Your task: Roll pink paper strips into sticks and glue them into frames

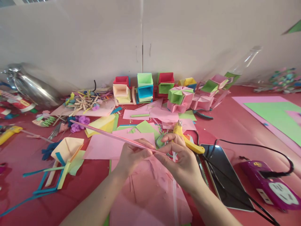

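A long, thin pink paper strip (110, 135), seen nearly edge-on, slants from upper left down to my fingers. My left hand (134, 157) pinches it near its lower right end, thumb on the near side. At that same end, my right hand (181, 161) grips the strip between thumb and fingertips. A clear, narrow stick (174, 194) runs downward by my right hand; whether the fingers hold it I cannot tell. Just beyond the right hand lies a yellow glue gun (191, 145). Pink paper sheets (150, 201) spread under both hands.
Folded paper boxes (145, 80) and pink-green paper shapes (181, 97) stand along the wall. On the right are a phone (227, 175), a purple power socket (270, 183) and black cables. A paper piece with blue strips (67, 150) and a metal jug (33, 84) are left.
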Motion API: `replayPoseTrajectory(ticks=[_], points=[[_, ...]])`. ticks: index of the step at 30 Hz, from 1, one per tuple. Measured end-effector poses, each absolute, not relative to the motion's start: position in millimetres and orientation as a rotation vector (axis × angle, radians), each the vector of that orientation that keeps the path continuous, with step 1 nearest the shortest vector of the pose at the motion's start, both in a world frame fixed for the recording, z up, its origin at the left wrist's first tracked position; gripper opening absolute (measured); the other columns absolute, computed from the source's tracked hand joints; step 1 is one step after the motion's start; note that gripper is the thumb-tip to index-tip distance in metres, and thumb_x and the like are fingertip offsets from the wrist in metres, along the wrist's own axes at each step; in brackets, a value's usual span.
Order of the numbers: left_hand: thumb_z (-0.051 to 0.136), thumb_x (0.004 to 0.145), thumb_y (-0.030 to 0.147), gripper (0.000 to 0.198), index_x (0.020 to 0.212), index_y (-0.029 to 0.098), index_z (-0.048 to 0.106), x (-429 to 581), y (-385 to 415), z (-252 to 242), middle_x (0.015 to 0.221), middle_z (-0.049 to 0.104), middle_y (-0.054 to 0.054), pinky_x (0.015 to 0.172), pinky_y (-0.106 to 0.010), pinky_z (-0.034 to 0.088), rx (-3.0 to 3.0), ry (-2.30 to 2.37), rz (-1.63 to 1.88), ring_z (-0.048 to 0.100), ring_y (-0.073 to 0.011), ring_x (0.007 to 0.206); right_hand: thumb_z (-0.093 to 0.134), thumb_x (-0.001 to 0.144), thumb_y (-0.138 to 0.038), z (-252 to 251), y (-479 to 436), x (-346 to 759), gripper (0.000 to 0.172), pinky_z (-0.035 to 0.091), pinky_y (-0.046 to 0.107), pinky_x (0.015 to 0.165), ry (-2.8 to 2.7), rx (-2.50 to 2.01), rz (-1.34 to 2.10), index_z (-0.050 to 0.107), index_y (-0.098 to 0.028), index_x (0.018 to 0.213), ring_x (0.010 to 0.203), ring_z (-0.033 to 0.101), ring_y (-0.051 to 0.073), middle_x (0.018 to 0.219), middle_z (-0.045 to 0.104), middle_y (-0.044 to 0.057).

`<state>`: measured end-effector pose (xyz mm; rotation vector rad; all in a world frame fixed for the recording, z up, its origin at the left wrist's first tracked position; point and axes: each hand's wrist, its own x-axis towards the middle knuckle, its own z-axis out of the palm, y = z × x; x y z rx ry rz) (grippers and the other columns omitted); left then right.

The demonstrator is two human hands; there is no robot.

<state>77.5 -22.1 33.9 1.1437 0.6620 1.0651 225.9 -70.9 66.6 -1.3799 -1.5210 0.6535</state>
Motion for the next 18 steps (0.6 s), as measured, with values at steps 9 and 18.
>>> replayPoseTrajectory(ticks=[9, 18], points=[[0.071, 0.066, 0.021, 0.002, 0.064, 0.022, 0.072, 77.3, -26.7, 39.7, 0.062, 0.061, -0.002, 0.057, -0.027, 0.043, 1.101, 0.602, 1.114, 0.055, -0.0137, 0.059, 0.064, 0.075, -0.031, 70.0, -74.0, 225.0, 0.013, 0.035, 0.042, 0.09, -1.491, -1.329, 0.728, 0.063, -0.023, 0.065, 0.096, 0.047, 0.021, 0.094, 0.049, 0.003], [0.074, 0.063, 0.02, 0.01, 0.071, 0.018, 0.068, 77.7, -28.9, 40.7, 0.066, 0.062, -0.001, 0.057, -0.022, 0.042, 1.046, 0.562, 1.034, 0.054, -0.0103, 0.06, 0.066, 0.073, -0.028, 72.2, -75.0, 230.7, 0.011, 0.04, 0.04, 0.082, -1.521, -1.266, 0.688, 0.064, -0.022, 0.064, 0.09, 0.05, 0.021, 0.089, 0.051, 0.004]])
